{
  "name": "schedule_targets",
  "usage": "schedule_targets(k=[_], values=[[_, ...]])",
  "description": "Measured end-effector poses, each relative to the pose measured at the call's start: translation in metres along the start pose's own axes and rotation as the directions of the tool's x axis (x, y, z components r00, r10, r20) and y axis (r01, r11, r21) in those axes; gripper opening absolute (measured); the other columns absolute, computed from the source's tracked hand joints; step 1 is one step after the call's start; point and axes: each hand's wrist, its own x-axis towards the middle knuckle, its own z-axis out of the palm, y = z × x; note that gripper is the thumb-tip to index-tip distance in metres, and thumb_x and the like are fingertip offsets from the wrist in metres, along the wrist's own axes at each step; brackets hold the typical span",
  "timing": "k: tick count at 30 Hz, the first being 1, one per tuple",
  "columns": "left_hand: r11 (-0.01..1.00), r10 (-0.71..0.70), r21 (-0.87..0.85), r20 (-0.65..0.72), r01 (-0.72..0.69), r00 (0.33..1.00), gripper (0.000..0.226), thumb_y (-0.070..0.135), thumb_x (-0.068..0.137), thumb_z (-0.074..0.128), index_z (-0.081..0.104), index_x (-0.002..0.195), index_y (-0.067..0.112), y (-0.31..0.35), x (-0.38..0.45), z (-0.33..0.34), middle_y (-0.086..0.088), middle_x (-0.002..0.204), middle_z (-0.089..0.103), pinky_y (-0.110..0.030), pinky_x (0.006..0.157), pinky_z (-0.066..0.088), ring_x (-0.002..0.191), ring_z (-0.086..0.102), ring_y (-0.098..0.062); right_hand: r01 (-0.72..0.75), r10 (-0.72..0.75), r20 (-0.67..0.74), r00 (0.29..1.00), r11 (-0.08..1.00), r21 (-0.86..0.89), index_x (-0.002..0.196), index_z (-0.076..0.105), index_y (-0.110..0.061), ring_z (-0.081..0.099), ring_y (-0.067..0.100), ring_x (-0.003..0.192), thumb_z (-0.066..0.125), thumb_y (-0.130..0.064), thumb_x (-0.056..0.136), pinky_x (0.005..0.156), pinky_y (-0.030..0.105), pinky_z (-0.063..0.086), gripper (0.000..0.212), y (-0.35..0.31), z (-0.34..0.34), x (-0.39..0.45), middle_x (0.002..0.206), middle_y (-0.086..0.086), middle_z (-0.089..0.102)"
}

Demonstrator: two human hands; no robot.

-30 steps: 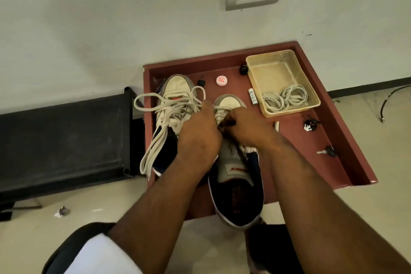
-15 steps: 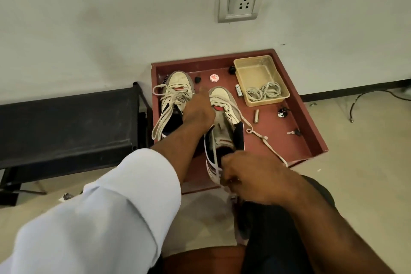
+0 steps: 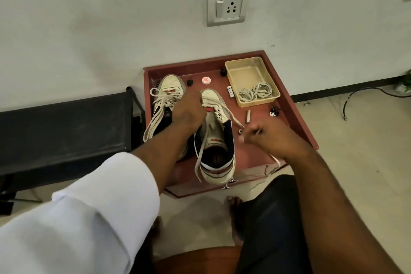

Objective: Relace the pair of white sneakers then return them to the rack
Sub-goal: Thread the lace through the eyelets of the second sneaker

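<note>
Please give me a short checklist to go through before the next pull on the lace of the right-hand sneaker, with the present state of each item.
1. Left hand steadies the right-hand sneaker near its toe: ok.
2. Right hand has the lace: ok, its fingers pinch the end near the tip, though the hand is blurred.
3. Lace runs free from the eyelets to the right hand, no snag: cannot tell, the left hand covers the front eyelets.
4. Other lace end is free: ok, it hangs loose down the sneaker's left side.
5. Sneaker rests fully on the red tray: not ok, its heel overhangs the near edge.
6. Battery is off the lace's path: not ok, it lies close beside it.
</note>
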Motion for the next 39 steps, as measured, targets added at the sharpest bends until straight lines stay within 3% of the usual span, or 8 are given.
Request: schedule_targets(k=[4, 10, 18, 22, 26, 30, 34, 39], values=[[0.99, 0.136, -0.012, -0.052, -0.137, 0.989, 0.022, 0.01, 0.087, 0.054, 0.071, 0.1, 0.018, 0.008, 0.009, 0.002, -0.004, 0.103, 0.069, -0.035, 0.077, 0.053, 0.094, 0.064, -0.024, -0.074, 0.087, -0.328, 0.94, 0.996, 0.054, 0.063, 0.065, -0.017, 0.055, 0.011, 0.059, 0.067, -0.008, 0.083, 0.062, 0.031, 0.048, 0.023, 0.033, 0.009, 0.062, 0.064, -0.004, 0.064], [0.937, 0.348, -0.036, 0.148, -0.347, 0.926, 0.035, 0.009, 0.092, 0.06, 0.066, 0.125, 0.019, 0.023, 0.044, 0.018, -0.003, 0.13, 0.06, -0.033, 0.103, 0.043, 0.12, 0.055, -0.02, -0.102, 0.096, -0.235, 0.967, 0.995, -0.012, 0.109, 0.068, -0.017, 0.063, 0.02, 0.092, 0.063, -0.02, 0.087, 0.082, 0.033, 0.052, 0.023, 0.045, 0.035, 0.136, 0.102, 0.001, 0.067], [0.908, 0.373, 0.074, 0.305, -0.412, 0.876, 0.014, 0.017, 0.085, 0.073, 0.077, 0.098, 0.019, 0.022, 0.063, 0.034, -0.002, 0.105, 0.064, -0.031, 0.083, 0.05, 0.096, 0.063, -0.021, -0.251, 0.293, -0.11, 0.95, 0.924, 0.288, 0.095, 0.059, -0.017, 0.058, 0.02, 0.066, 0.079, -0.038, 0.077, 0.055, 0.029, 0.047, 0.034, 0.051, 0.041, 0.157, 0.082, 0.006, 0.066], [0.963, 0.154, -0.204, -0.116, -0.175, 0.981, 0.017, 0.004, 0.092, 0.056, 0.071, 0.091, 0.011, 0.02, 0.062, -0.005, 0.0, 0.089, 0.063, -0.03, 0.072, 0.047, 0.081, 0.058, -0.017, -0.155, 0.201, -0.097, 0.975, 0.922, 0.356, 0.075, 0.067, -0.007, 0.054, 0.008, 0.047, 0.068, -0.01, 0.087, 0.054, 0.026, 0.04, 0.012, 0.04, 0.012, 0.134, 0.063, 0.004, 0.064], [0.93, -0.227, -0.367, -0.561, 0.006, 0.796, 0.022, 0.001, 0.09, 0.05, 0.066, 0.1, 0.011, -0.008, 0.058, -0.072, -0.008, 0.119, 0.062, -0.003, 0.074, 0.038, 0.103, 0.061, -0.013, -0.015, 0.088, -0.128, 0.988, 0.873, 0.487, 0.075, 0.071, -0.012, 0.044, 0.008, 0.043, 0.067, -0.027, 0.091, 0.042, 0.02, 0.034, 0.022, 0.013, -0.015, 0.101, 0.054, -0.002, 0.061], [0.763, 0.109, -0.63, -0.101, -0.148, 0.989, 0.058, -0.004, 0.095, 0.052, 0.048, 0.142, 0.029, 0.019, 0.029, -0.075, 0.003, 0.15, 0.043, -0.024, 0.065, 0.058, 0.089, 0.067, -0.007, 0.043, -0.024, -0.042, 0.999, 0.843, 0.537, 0.073, 0.07, -0.012, 0.045, 0.008, 0.053, 0.062, -0.035, 0.093, 0.052, 0.016, 0.036, 0.031, -0.016, -0.011, 0.091, 0.056, 0.0, 0.054], [0.799, 0.299, -0.601, 0.379, -0.012, 0.876, 0.028, 0.02, 0.094, 0.064, 0.067, 0.116, 0.003, 0.033, 0.015, -0.055, -0.019, 0.103, 0.071, -0.044, 0.071, 0.062, 0.08, 0.07, -0.026, -0.005, -0.034, 0.063, 0.997, 0.841, 0.541, 0.075, 0.067, -0.008, 0.038, 0.009, 0.048, 0.063, -0.036, 0.092, 0.05, 0.021, 0.032, 0.034, -0.014, -0.011, 0.089, 0.052, -0.001, 0.04], [0.946, -0.082, -0.323, -0.182, 0.019, 0.98, 0.013, 0.006, 0.093, 0.06, 0.071, 0.091, 0.012, -0.013, 0.052, -0.084, -0.012, 0.1, 0.073, -0.034, 0.079, 0.056, 0.075, 0.064, -0.009, -0.041, -0.005, 0.08, 0.997, 0.83, 0.556, 0.072, 0.068, -0.009, 0.027, 0.009, 0.046, 0.062, -0.035, 0.092, 0.05, 0.026, 0.026, 0.034, 0.001, -0.023, 0.089, 0.05, -0.004, 0.033]])
